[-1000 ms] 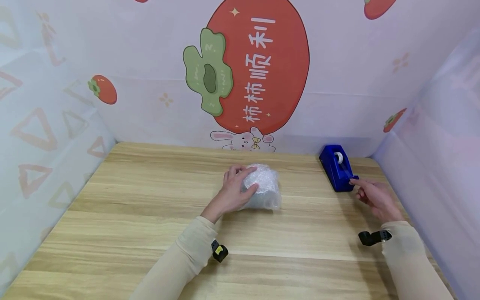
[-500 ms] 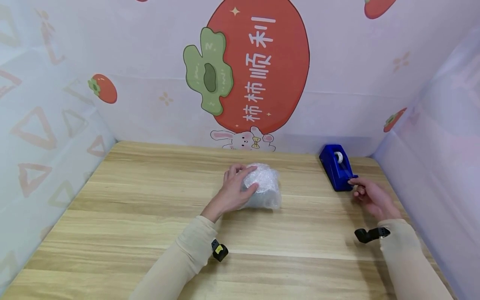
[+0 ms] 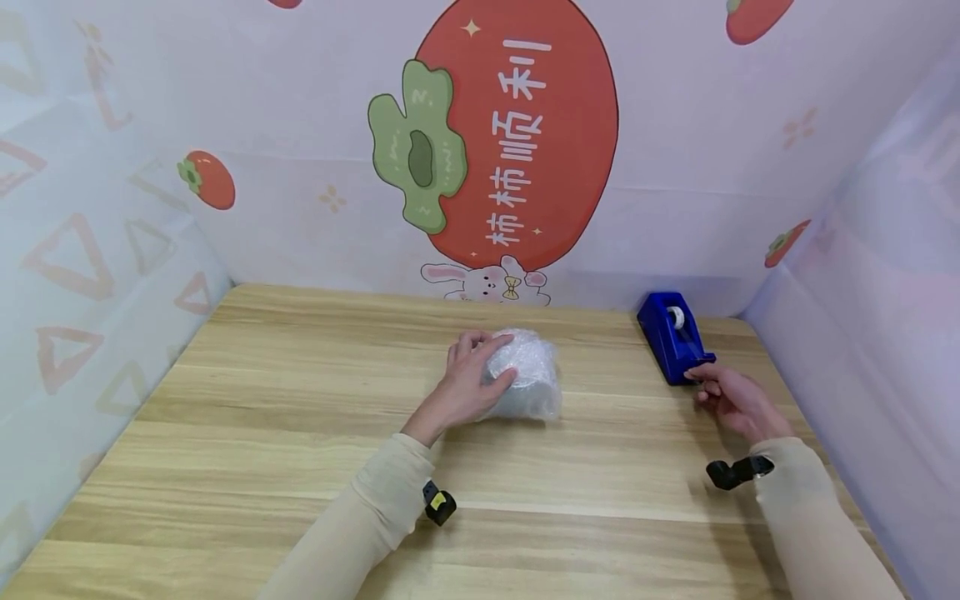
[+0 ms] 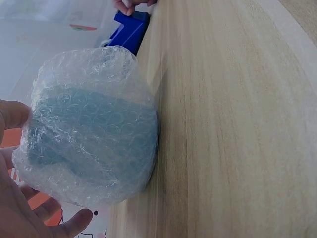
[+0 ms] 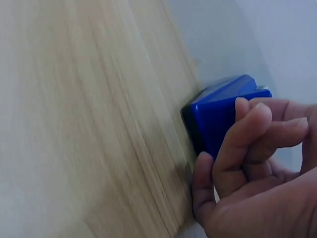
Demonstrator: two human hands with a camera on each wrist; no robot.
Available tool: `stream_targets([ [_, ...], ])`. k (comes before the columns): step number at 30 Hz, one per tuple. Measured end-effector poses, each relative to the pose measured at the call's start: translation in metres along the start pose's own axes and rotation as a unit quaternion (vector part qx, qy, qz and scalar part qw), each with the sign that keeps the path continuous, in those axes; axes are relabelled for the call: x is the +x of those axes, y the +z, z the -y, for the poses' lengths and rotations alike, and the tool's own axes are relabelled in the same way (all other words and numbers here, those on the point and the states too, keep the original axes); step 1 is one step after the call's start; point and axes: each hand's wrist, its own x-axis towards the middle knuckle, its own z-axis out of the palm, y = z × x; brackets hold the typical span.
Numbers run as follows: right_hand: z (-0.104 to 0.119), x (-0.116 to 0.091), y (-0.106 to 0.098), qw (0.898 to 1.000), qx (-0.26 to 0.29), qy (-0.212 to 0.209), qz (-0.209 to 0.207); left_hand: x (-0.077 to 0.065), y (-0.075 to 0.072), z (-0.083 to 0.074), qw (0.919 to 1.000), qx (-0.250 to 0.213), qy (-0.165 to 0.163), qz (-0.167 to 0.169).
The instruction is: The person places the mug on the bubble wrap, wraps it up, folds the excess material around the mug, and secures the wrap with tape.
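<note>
A bundle in clear bubble wrap [image 3: 528, 375] stands on the wooden table, with something pale blue-green showing through the wrap [image 4: 94, 129]. My left hand [image 3: 467, 383] holds it from its left side, fingers and thumb curved round it. To the right, a blue tape dispenser [image 3: 671, 342] carries a small white roll. At the dispenser's front end is my right hand [image 3: 738, 400], its thumb and index fingertips pinched together by the cutter, seemingly on the tape end; the tape itself is too thin to make out. In the right wrist view that hand [image 5: 262, 153] partly covers the dispenser.
Behind the wooden table [image 3: 262, 417] rises a white cloth backdrop [image 3: 300, 225] printed with a large persimmon. White cloth walls [image 3: 885, 292] flank both sides, and the dispenser stands near the right rear corner. A small black camera [image 3: 438, 502] sits at the left wrist.
My right hand has shifted a little left and toward the near side, along the dispenser's front end. The left hand and the wrapped bundle have stayed in place.
</note>
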Motion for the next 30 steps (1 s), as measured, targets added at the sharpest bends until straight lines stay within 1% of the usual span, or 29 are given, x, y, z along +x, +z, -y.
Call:
stream_targets([
  [3, -0.003, -0.001, -0.002, 0.999, -0.031, -0.009, 0.004, 0.0, 0.001, 0.0, 1.0, -0.003, -0.002, 0.003],
  [5, -0.004, -0.004, -0.002, 0.996, -0.085, -0.02, 0.009, 0.0, 0.001, 0.0, 1.0, -0.003, 0.001, 0.004],
  [6, -0.005, -0.005, -0.002, 0.993, -0.117, -0.027, 0.014, 0.0, 0.001, 0.0, 1.0, -0.002, 0.001, 0.005],
  [8, -0.005, -0.009, 0.001, 0.98, -0.189, -0.048, 0.026, 0.0, 0.001, 0.0, 1.0, -0.001, 0.003, 0.006],
  [10, -0.004, -0.012, 0.005, 0.966, -0.245, -0.072, 0.036, 0.0, 0.0, -0.001, 1.0, 0.0, 0.001, 0.007],
  [13, -0.002, -0.017, 0.015, 0.951, -0.284, -0.108, 0.058, 0.0, -0.001, -0.001, 1.0, 0.001, -0.001, 0.008],
  [18, 0.0, -0.023, 0.032, 0.919, -0.358, -0.159, 0.055, 0.001, -0.002, -0.001, 1.0, 0.004, 0.003, 0.007],
  [19, 0.0, -0.023, 0.036, 0.912, -0.37, -0.17, 0.052, 0.001, -0.002, -0.001, 1.0, 0.005, 0.005, 0.006],
  [20, 0.0, -0.024, 0.04, 0.908, -0.378, -0.175, 0.048, 0.001, -0.002, -0.001, 1.0, 0.004, 0.007, 0.004],
  [26, 0.002, -0.024, 0.068, 0.899, -0.366, -0.229, 0.069, 0.0, -0.003, -0.001, 1.0, 0.003, 0.008, -0.002],
  [27, 0.003, -0.024, 0.073, 0.896, -0.368, -0.239, 0.073, 0.0, -0.003, 0.0, 1.0, 0.002, 0.007, -0.002],
  [29, 0.005, -0.024, 0.083, 0.884, -0.384, -0.256, 0.076, 0.0, -0.002, 0.0, 1.0, 0.001, 0.008, -0.003],
  [30, 0.006, -0.024, 0.087, 0.875, -0.398, -0.265, 0.077, 0.0, -0.002, 0.0, 1.0, 0.0, 0.008, -0.003],
])
